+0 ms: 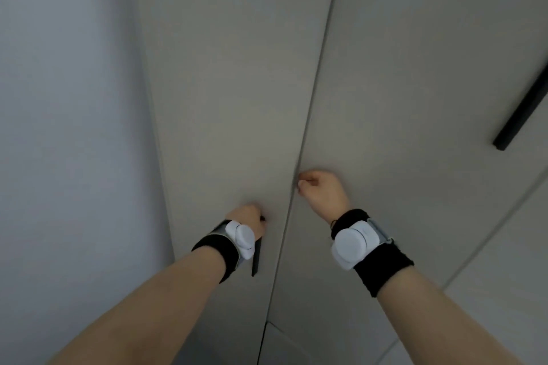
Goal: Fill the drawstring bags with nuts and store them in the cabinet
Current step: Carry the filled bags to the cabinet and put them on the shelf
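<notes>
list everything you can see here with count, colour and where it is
tall flat beige cabinet doors: two, beige, centre, meeting at a vertical seam
slim black bar handles: two, black, one on the left door under the left hand, one at the far right of the view
plain pale grey wall: one, pale grey, left side
black wristbands with round white sensors: two, black and white, one on each wrist
left hand: one, low centre, grips the left door's handle
right hand: one, right of the seam, fingers curled onto the right door's edge
</notes>
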The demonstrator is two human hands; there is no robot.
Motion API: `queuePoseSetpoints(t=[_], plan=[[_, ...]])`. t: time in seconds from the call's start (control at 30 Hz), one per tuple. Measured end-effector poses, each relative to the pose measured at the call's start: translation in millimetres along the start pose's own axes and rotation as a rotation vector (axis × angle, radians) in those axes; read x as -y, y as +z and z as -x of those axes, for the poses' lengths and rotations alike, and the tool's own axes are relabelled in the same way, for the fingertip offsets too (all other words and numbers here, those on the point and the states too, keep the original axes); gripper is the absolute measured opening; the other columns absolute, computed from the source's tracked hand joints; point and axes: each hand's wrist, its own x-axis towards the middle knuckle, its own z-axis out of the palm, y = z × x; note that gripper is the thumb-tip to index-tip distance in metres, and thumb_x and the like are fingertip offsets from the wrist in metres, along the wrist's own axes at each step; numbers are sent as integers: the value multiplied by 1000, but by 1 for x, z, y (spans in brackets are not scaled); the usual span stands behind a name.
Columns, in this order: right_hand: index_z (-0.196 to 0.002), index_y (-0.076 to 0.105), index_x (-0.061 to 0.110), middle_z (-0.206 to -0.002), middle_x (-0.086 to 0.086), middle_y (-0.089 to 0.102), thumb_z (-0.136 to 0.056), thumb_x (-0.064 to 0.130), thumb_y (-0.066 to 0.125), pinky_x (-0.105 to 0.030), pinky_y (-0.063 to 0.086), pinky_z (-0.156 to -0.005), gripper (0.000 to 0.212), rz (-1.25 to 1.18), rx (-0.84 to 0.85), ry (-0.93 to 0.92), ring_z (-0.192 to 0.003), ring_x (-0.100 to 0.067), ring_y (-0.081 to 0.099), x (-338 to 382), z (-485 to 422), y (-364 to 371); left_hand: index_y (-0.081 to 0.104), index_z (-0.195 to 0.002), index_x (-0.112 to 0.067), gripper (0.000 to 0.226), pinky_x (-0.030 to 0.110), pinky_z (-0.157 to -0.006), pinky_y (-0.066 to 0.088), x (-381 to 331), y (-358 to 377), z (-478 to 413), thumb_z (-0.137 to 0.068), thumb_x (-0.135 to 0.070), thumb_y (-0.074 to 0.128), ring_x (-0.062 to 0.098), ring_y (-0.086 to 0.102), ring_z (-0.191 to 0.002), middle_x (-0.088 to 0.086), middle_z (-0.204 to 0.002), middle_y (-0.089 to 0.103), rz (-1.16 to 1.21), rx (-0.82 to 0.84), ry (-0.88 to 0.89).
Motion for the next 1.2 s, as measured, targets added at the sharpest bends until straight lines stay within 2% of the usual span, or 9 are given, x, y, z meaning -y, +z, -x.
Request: queuePoseSetpoints(t=[0.1, 0.3, 0.4, 0.53, 0.63, 0.73, 0.87, 1.07, 1.2], plan=[[-112, 63, -1, -107, -19, 68, -89, 8, 54, -32, 48, -91, 27, 16, 45, -20, -98, -28, 64, 1, -1, -2, 64, -99, -3, 27, 28, -71, 41, 0, 2, 4, -94, -20, 45, 32, 62, -97, 14, -108, 66, -77, -61, 5], [-118, 62, 8, -109, -11, 68, -87, 7, 56, -20, 45, -84, 31, 81, 76, -100, -98, -21, 62, 2, 16, 0, 64, -84, -8, 23, 24, -67, 38, 9, 7, 18, -91, -21, 45, 27, 60, -84, 11, -97, 66, -130, -127, 43], [-115, 65, 7, -105, -9, 68, -89, 2, 53, -2, 43, -72, 28, -47, 161, -149, -89, -14, 60, 16, 43, 15, 66, -93, -5, 28, 26, -69, 39, 29, 7, 39, -93, -25, 45, 30, 62, -93, 12, -99, 67, -123, -130, 79], [-105, 70, 11, -90, 6, 69, -89, 1, 53, -21, 50, -87, 25, -172, 268, -144, -86, -8, 63, 34, 67, 26, 67, -92, -2, 34, 24, -69, 38, 61, 0, 65, -96, -29, 46, 28, 61, -94, 12, -102, 68, -65, -61, 116], [-94, 71, 22, -87, 12, 69, -89, 2, 54, -16, 51, -83, 27, -220, 413, -188, -82, 0, 66, 55, 88, 41, 68, -92, -2, 34, 28, -79, 45, 97, -11, 93, -97, -29, 48, 28, 61, -96, 13, -98, 66, 67, -21, 124], [-94, 71, 26, -95, 5, 72, -90, 6, 54, -22, 53, -87, 26, -176, 498, -260, -92, -9, 67, 80, 104, 65, 64, -86, -10, 27, 33, -81, 49, 126, -41, 128, -96, -30, 48, 27, 62, -88, 8, -86, 64, 348, -228, 156], [-98, 73, 18, -93, -3, 73, -90, 10, 56, -27, 52, -86, 21, -52, 521, -358, -85, -11, 67, 111, 115, 102, 57, -114, -23, 46, 28, -88, 49, 138, -96, 184, -85, -57, 43, 12, 61, -102, -3, -112, 63, 684, -506, 329], [-110, 69, 8, -93, 11, 68, -92, 8, 53, -2, 42, -75, 23, -79, 624, -426, -75, 14, 58, 150, 130, 161, 51, -121, -11, 35, 30, -86, 52, 159, -136, 224, -90, -23, 63, 14, 62, -97, 0, -114, 64, 593, -751, 258], [-122, 59, 4, -107, -4, 63, -93, 3, 50, -8, 40, -84, 31, -31, 607, -451, -98, -10, 56, 169, 108, 197, 60, -110, -5, 21, 34, -86, 51, 208, -160, 235, -92, -16, 58, 23, 64, -92, 9, -104, 68, 541, -810, 81]])
